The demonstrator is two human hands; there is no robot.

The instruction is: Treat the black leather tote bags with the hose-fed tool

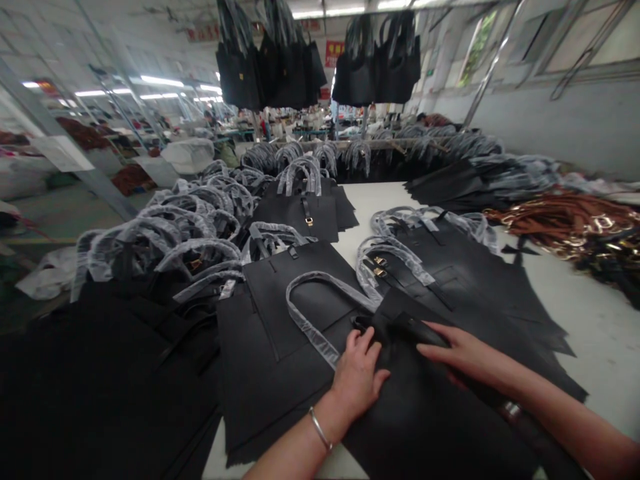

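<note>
A black handbag panel lies in front of me, with its upper edge bent up. My left hand is at that edge, its fingers curled onto the black material beside a small strap loop; the thumb rests apart on the panel. From the right, my right hand grips a folded part of the same panel between thumb and fingers. A plastic-wrapped handle arches just beyond my left hand. Under and beside it, more black panels overlap on the white table.
Panels with wrapped handles are heaped along the left. Brown straps with gold buckles lie at the right. More black panels are stacked at the back right, and finished-looking bags hang overhead. A slanted post stands left.
</note>
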